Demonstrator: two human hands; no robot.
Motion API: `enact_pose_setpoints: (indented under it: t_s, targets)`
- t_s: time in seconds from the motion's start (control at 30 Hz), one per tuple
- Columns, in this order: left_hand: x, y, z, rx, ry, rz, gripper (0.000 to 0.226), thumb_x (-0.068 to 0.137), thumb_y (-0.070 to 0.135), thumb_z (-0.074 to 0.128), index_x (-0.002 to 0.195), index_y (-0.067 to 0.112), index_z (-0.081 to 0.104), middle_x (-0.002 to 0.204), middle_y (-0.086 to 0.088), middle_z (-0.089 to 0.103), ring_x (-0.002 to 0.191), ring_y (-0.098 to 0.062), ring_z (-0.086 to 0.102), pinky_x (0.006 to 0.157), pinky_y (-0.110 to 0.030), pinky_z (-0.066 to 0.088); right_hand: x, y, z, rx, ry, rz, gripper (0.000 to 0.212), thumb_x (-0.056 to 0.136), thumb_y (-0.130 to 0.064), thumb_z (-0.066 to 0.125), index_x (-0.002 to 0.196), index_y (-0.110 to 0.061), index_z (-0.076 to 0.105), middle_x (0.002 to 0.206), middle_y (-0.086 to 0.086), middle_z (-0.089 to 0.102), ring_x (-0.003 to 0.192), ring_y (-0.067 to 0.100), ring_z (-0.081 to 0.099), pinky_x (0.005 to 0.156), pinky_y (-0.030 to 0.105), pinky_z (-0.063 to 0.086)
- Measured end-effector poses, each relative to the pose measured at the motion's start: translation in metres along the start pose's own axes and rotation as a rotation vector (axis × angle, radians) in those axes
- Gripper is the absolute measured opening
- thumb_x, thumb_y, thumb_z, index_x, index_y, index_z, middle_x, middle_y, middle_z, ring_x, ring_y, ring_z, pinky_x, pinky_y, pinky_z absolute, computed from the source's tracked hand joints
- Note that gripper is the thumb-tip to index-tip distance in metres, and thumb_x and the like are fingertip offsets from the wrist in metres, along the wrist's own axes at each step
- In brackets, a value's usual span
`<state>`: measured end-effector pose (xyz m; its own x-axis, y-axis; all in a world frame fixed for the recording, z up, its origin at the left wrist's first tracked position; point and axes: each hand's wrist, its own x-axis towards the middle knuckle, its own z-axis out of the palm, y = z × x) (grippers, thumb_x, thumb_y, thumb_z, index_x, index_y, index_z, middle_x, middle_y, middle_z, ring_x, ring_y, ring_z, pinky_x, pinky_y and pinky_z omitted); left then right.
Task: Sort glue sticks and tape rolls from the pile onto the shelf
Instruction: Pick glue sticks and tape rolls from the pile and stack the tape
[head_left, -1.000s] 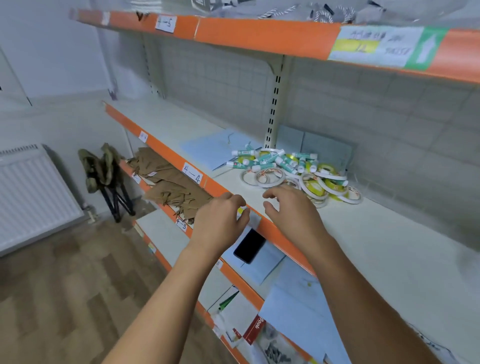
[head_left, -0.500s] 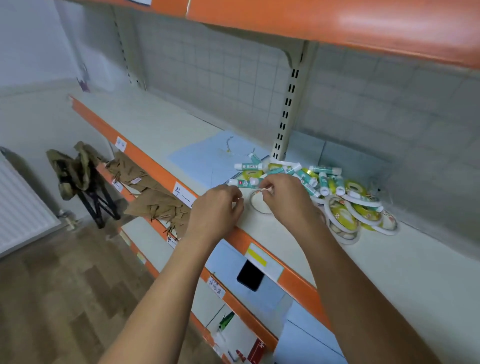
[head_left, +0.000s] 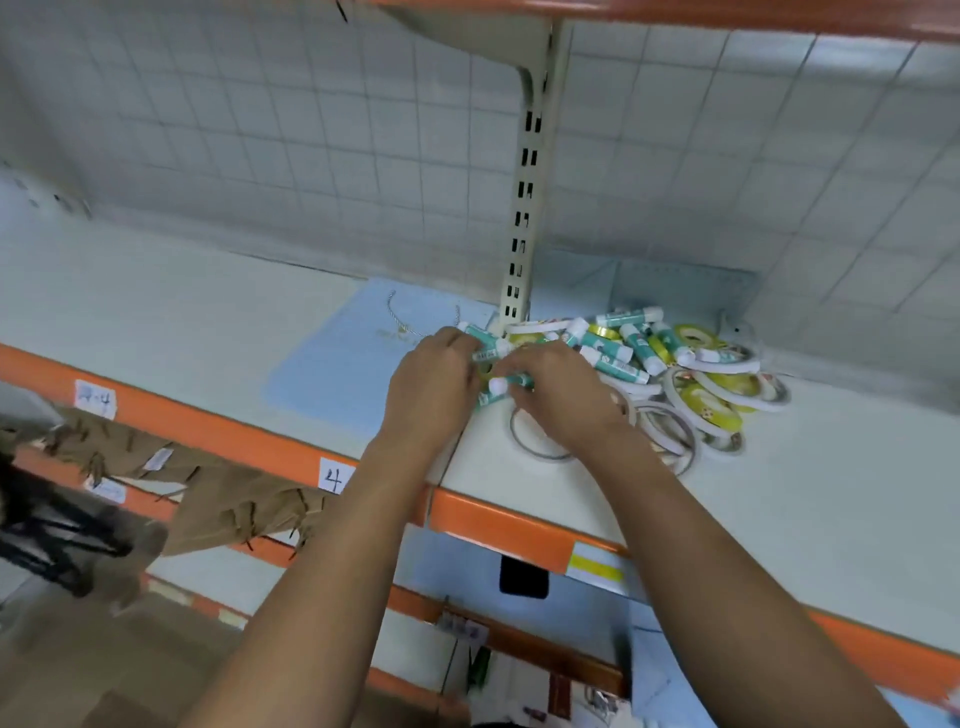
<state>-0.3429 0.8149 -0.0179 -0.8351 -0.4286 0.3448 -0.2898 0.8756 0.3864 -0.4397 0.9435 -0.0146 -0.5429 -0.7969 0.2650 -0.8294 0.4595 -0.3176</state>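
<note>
Your left hand (head_left: 434, 382) has its fingers curled round the upper glue stick (head_left: 482, 339). Your right hand (head_left: 563, 397) pinches the lower glue stick (head_left: 511, 383) near its white cap. The two hands are very close together at the left end of the pile (head_left: 649, 364). The pile sits toward the back edge of the shelf (head_left: 779, 493), right at the foot of the metal post (head_left: 521, 234).

It looks like you are picking out glue sticks first. Hold each stick round its middle so it does not slip. Lift it up before you pull it away, so it does not drag the tape rolls (head_left: 719, 397) along. Glue sticks are round and will likely roll, so lay them side by side and let go gently. A thin tape ring (head_left: 537, 447) lies just under your right hand. Try not to bump it toward the front.

There is room to your left, over the blue sheet (head_left: 332, 364) and the white shelf past it. There is more white shelf to the right of the pile too. The orange front edge (head_left: 493, 519) is close under your arms, and a rolling stick could drop off there. The upper shelf (head_left: 727, 13) hangs over you, so move your hands sideways and keep them low.
</note>
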Motion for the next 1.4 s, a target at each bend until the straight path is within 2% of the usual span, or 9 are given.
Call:
enact_pose_setpoints:
  t_s: [0.1,0.17,0.3,0.37,0.5,0.63,1.1,1.23,1.4]
  targets:
    - [0.012,-0.009,0.006,-0.038,-0.070,0.041,0.037,0.093,0.011,0.050,0.129,0.017,0.059,0.127,-0.004,0.058,0.113,-0.026,0.054,0.083,-0.041,0.050,-0.005,-0.004,0.004,0.058,0.106,0.020,0.023,0.086,-0.007,0.064,0.107,-0.014,0.069,0.105,0.006,0.070,0.101,0.027,0.061,0.086,0.036,0.046]
    - [0.018,-0.012,0.011,-0.079,-0.097,0.051,0.034,0.094,0.012,0.049,0.125,0.018,0.061,0.123,-0.005,0.061,0.111,-0.027,0.056,0.084,-0.042,0.050,-0.008,-0.008,0.003,0.132,0.182,0.008,0.020,0.087,-0.005,0.064,0.106,-0.010,0.065,0.102,0.006,0.069,0.097,0.026,0.062,0.082,0.033,0.045]
    - [0.025,-0.014,0.017,-0.095,-0.099,0.072,0.026,0.092,0.014,0.055,0.116,0.017,0.065,0.111,-0.006,0.064,0.102,-0.028,0.058,0.080,-0.042,0.050,-0.013,-0.015,-0.006,0.230,0.277,-0.016,0.018,0.092,-0.009,0.062,0.110,-0.008,0.060,0.104,0.004,0.063,0.095,0.014,0.056,0.081,0.011,0.037]
    - [0.028,-0.013,0.018,-0.068,-0.099,0.089,0.026,0.092,0.012,0.057,0.116,0.016,0.066,0.110,-0.007,0.062,0.102,-0.029,0.056,0.083,-0.042,0.047,-0.018,-0.017,-0.012,0.212,0.314,-0.011,0.021,0.091,-0.008,0.062,0.112,-0.008,0.060,0.105,0.004,0.060,0.095,0.010,0.052,0.082,0.008,0.034]
    - [0.026,0.001,0.013,-0.049,-0.066,0.166,0.029,0.091,0.015,0.059,0.119,0.014,0.064,0.112,-0.009,0.057,0.103,-0.031,0.053,0.088,-0.044,0.044,-0.039,-0.011,-0.022,0.120,0.313,0.044,0.027,0.089,-0.008,0.062,0.116,-0.007,0.060,0.107,0.008,0.056,0.096,0.019,0.054,0.084,0.025,0.042]
    - [0.011,0.042,0.009,-0.112,-0.006,0.286,0.025,0.086,0.021,0.060,0.110,0.014,0.062,0.108,-0.005,0.055,0.098,-0.027,0.055,0.073,-0.038,0.046,-0.071,0.005,-0.037,0.021,0.319,0.171,0.028,0.086,-0.013,0.062,0.113,-0.008,0.062,0.103,0.009,0.058,0.093,0.028,0.055,0.081,0.044,0.046]
    - [-0.059,0.269,0.078,-0.190,-0.278,0.748,0.016,0.083,0.027,0.055,0.097,0.020,0.058,0.096,0.003,0.053,0.090,-0.021,0.054,0.069,-0.033,0.038,-0.286,0.105,-0.127,-0.076,0.454,0.696,0.017,0.080,-0.023,0.062,0.096,-0.018,0.061,0.087,0.000,0.057,0.078,0.019,0.055,0.073,0.040,0.048]
    - [-0.095,0.355,0.102,-0.234,-0.313,0.816,0.017,0.083,0.028,0.053,0.098,0.022,0.058,0.097,0.004,0.054,0.094,-0.021,0.053,0.078,-0.035,0.043,-0.367,0.143,-0.164,-0.119,0.481,0.786,0.016,0.081,-0.021,0.061,0.096,-0.019,0.061,0.088,0.000,0.057,0.077,0.019,0.054,0.070,0.039,0.047]
    - [-0.141,0.462,0.134,-0.247,-0.345,0.899,0.018,0.082,0.029,0.053,0.096,0.020,0.058,0.095,0.002,0.054,0.092,-0.023,0.053,0.077,-0.036,0.042,-0.467,0.191,-0.208,-0.149,0.494,0.836,0.010,0.085,-0.024,0.059,0.095,-0.021,0.059,0.085,-0.005,0.053,0.073,0.014,0.050,0.065,0.039,0.046]
